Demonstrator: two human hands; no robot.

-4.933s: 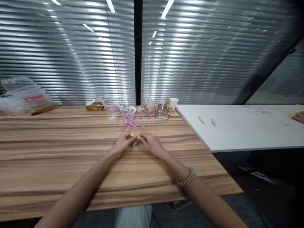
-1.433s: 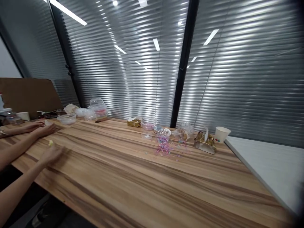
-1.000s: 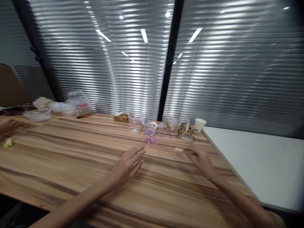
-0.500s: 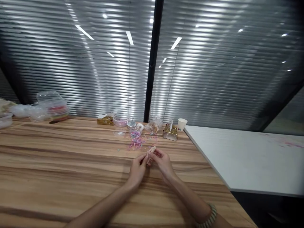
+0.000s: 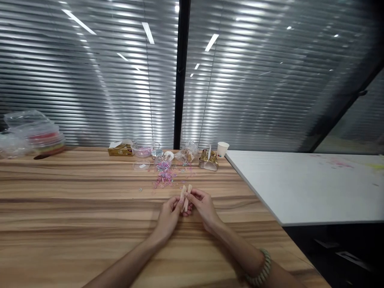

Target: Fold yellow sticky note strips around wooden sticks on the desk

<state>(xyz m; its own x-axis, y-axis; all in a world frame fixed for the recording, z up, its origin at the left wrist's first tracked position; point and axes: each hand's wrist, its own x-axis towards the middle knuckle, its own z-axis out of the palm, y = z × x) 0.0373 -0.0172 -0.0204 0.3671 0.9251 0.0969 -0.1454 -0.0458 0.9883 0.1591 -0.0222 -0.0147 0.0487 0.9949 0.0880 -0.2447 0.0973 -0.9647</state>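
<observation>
Two pale, slim pieces stand side by side between my hands above the wooden table (image 5: 90, 232). My left hand (image 5: 170, 212) pinches the left pale piece (image 5: 183, 192) with thumb and fingers. The right pale piece (image 5: 189, 189) is gripped by my right hand (image 5: 204, 204), its thumb across the front. Fingertips of both hands nearly meet below the pieces. Just beyond them lies a loose pile of small pink, purple and teal clips (image 5: 165, 177), some spilling from a clear container (image 5: 163, 163).
Along the back edge are a gold box (image 5: 120, 149), a round clear tub (image 5: 143, 150), a crumpled plastic bag (image 5: 188, 152), a gold tissue pack (image 5: 209, 161) and a paper cup (image 5: 222, 149). Stacked clear containers (image 5: 45, 138) stand far left. A white table (image 5: 300, 184) adjoins on the right.
The pale pieces now show as two separate upright lengths, where a single tilted end showed before. The view has shifted slightly right; both hands stay close together.
</observation>
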